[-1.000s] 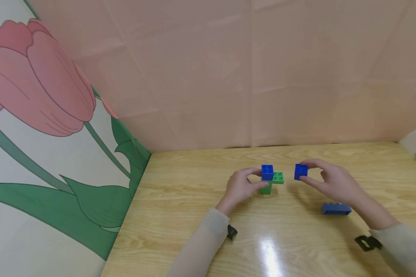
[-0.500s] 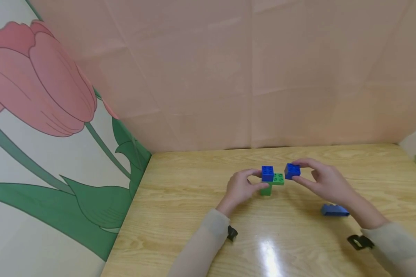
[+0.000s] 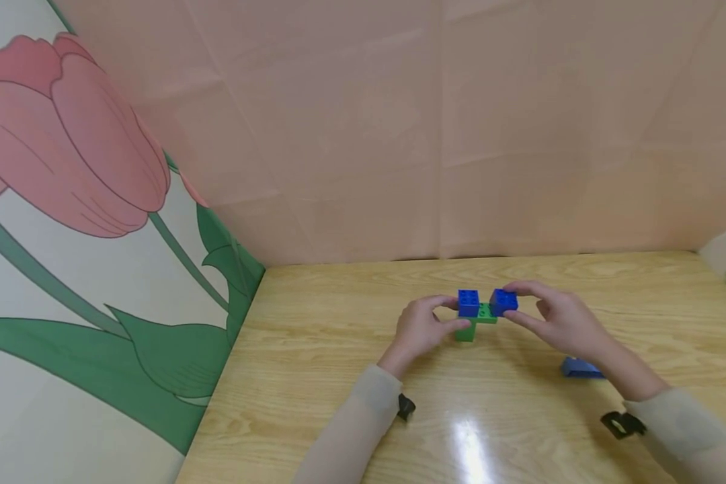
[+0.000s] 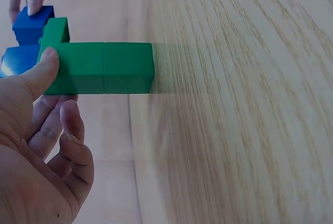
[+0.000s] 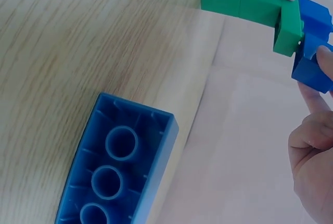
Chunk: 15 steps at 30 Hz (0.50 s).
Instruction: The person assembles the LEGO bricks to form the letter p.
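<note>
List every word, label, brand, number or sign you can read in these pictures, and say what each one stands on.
None: no text can be read in any view.
Small blue bricks: studs too small to tell if marked.
Green bricks: no lettering on the sides shown.
Larger blue brick: no readable text on its underside.
Tulip picture: no lettering.

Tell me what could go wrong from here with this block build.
The small blue square plastic brick in the right hand sits skewed to the green studded plastic brick, so it may not seat squarely. Pressing on the green brick's overhanging end could lever it loose or tip the upright green plastic column if the left hand slackens. The right forearm might bump the hollow blue plastic brick lying on its side nearby.
</note>
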{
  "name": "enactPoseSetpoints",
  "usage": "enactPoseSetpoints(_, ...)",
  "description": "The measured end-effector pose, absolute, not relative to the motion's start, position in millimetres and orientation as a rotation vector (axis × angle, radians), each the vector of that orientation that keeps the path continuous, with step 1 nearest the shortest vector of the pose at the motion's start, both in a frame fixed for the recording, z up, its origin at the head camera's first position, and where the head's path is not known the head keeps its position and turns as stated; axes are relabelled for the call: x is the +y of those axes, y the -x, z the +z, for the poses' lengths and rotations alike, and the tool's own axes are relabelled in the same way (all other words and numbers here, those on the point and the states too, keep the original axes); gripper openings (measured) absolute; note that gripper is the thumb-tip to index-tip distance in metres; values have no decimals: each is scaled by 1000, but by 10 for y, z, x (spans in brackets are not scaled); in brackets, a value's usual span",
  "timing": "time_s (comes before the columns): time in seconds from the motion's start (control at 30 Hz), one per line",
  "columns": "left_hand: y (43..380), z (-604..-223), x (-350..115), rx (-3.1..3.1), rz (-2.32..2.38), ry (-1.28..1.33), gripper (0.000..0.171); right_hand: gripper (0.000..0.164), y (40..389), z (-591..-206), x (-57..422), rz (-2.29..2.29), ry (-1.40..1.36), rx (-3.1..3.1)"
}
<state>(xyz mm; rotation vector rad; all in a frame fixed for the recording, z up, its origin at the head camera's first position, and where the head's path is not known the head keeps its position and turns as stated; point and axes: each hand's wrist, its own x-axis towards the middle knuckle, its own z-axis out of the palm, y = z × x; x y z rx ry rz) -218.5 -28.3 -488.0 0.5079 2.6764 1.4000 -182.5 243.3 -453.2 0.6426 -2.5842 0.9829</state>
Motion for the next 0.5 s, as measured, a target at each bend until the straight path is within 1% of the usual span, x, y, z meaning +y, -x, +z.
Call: enactPoseSetpoints(0.5,2176,-4853,-281,2681,1380,-483,42,48,1833,-4505,2387,937,-712,-2556)
